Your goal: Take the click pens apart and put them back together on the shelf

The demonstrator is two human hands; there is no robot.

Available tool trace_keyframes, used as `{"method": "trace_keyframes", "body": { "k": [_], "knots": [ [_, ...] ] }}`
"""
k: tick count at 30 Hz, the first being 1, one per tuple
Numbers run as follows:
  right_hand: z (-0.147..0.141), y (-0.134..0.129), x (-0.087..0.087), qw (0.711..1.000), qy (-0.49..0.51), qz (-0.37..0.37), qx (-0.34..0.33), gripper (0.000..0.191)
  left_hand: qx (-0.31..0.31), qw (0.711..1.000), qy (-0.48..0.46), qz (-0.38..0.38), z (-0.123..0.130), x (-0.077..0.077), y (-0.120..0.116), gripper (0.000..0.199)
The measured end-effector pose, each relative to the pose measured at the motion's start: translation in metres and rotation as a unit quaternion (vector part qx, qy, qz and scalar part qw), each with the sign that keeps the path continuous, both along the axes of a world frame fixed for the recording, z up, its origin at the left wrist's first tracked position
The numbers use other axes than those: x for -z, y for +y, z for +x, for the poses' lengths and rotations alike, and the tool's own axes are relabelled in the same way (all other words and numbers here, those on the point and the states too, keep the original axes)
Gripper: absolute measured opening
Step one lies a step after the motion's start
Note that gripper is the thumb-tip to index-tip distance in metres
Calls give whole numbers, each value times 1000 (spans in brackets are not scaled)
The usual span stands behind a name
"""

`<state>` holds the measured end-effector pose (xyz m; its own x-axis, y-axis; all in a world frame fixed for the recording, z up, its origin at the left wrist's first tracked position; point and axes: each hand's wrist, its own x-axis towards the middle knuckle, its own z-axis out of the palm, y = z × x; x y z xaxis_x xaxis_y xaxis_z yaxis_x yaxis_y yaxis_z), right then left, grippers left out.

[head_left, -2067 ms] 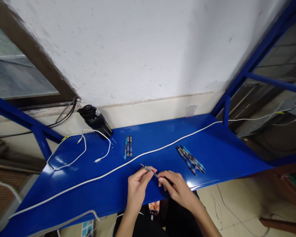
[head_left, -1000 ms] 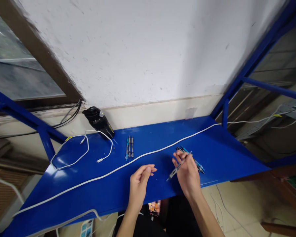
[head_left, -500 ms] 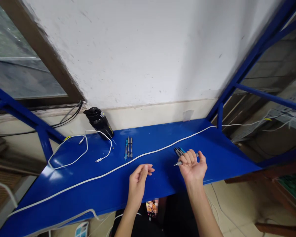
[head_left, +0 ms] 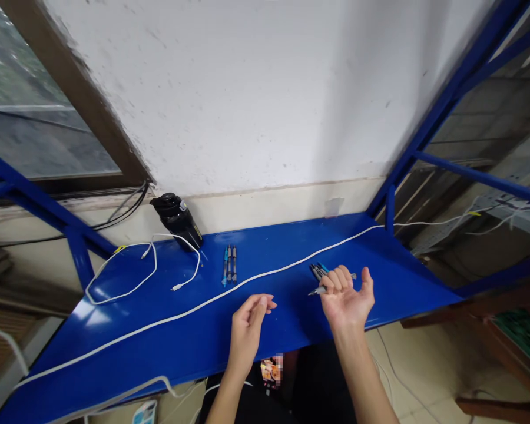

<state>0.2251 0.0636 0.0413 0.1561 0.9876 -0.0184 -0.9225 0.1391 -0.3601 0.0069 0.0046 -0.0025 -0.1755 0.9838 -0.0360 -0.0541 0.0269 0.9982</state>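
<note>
Right hand [head_left: 347, 297] is the busy one here: 4 fingers are curled over a silver-and-dark pen [head_left: 317, 291], pinching it against the palm, while the thumb sticks up and away from it. The pen's tip points at about 9 o'clock from that hand, and the other end pokes out at about 2 o'clock, just past the fingers. Right behind those fingers, at about 11 o'clock, is a bundle of pens [head_left: 318, 271], close enough that I can't tell if the hand is touching it.

Left hand [head_left: 249, 330] has nothing in it, with the fingers loosely half-curled and spread a little, sitting well apart from the right hand at about 9 o'clock from it.

Both wrists cross the front edge of the blue metal desk [head_left: 128, 347], so the hands are working right up near that edge. There's a decent gap between the 2 hands, and the desk's right end is further out at 3 o'clock.

A long white cable [head_left: 212, 300] runs along the desk just beyond both hands. At about 12 o'clock from the left hand are 3 pens [head_left: 229, 264] side by side. Further out at 10 to 11 o'clock are a coiled white charging cable [head_left: 152, 259] and a black bottle [head_left: 176, 222] by the wall.
</note>
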Motion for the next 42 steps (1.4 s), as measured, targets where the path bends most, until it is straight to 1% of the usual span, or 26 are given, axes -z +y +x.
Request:
{"method": "trace_keyframes", "body": {
  "k": [2, 5, 7, 11, 13, 14, 15, 16, 17, 18, 19, 20, 22, 23, 24, 25, 26, 30, 33, 37, 40, 42],
  "knots": [
    [-4, 1, -6, 1000, -17, 15, -7, 57, 0, 1000, 1, 0, 0, -1, 0, 45],
    [-12, 3, -11, 998, -53, 9, -24, 46, -1, 1000, 0, 0, 0, 0, 0, 45],
    [-18, 4, -11, 994, -101, -3, -43, 42, -2, 1000, 0, -1, 0, 2, 0, 45],
    [-34, 7, -8, 980, -188, 4, -62, 45, -5, 1000, -1, -1, 0, 4, 0, 45],
    [-42, 12, -6, 962, -268, 24, -53, 44, -8, 1000, -4, 1, 0, 5, 0, 45],
    [-46, 17, -5, 942, -331, 41, -41, 43, -9, 1000, -6, 2, 0, 6, 0, 46],
    [-50, 22, -3, 912, -404, 62, -28, 43, -9, 1000, -8, 2, 0, 6, 0, 46],
    [-54, 29, -1, 871, -482, 91, -15, 42, -9, 1000, -9, 3, 0, 6, 0, 46],
    [-59, 37, 1, 819, -561, 123, -5, 42, -8, 1000, -10, 4, 0, 7, 0, 46],
    [-64, 45, 4, 756, -635, 159, 0, 42, -8, 1000, -12, 4, 0, 7, 0, 46],
    [-70, 54, 8, 685, -703, 192, 7, 43, -8, 1000, -13, 5, 0, 7, 0, 46],
    [-77, 62, 11, 607, -764, 218, 8, 45, -8, 1000, -15, 6, 0, 8, 0, 46],
    [-92, 77, 19, 450, -861, 236, 2, 50, -9, 1000, -17, 8, -1, 9, 0, 45],
    [-100, 83, 23, 386, -892, 237, -5, 52, -8, 1000, -19, 9, -1, 9, 0, 45],
    [-107, 88, 27, 353, -905, 238, -11, 54, -7, 1000, -20, 9, -1, 9, 1, 46],
    [-113, 92, 30, 330, -913, 240, -16, 55, -6, 1000, -20, 9, -1, 9, 1, 46],
    [-119, 94, 33, 320, -916, 243, -21, 56, -6, 1000, -22, 9, -1, 9, 1, 46],
    [-132, 96, 43, 296, -919, 257, -35, 56, -3, 1000, -26, 8, -1, 9, 1, 46],
    [-133, 94, 46, 290, -917, 270, -42, 55, -3, 1000, -27, 9, -2, 9, 0, 47],
    [-128, 87, 47, 299, -908, 290, -54, 49, 2, 1000, -21, 9, -1, 7, 0, 46],
    [-119, 77, 42, 307, -898, 308, -67, 42, 2, 1000, -18, 12, -1, 4, 0, 45],
    [-109, 69, 36, 326, -885, 325, -71, 41, -2, 1000, -16, 18, -1, 3, 0, 45]
  ]
}}
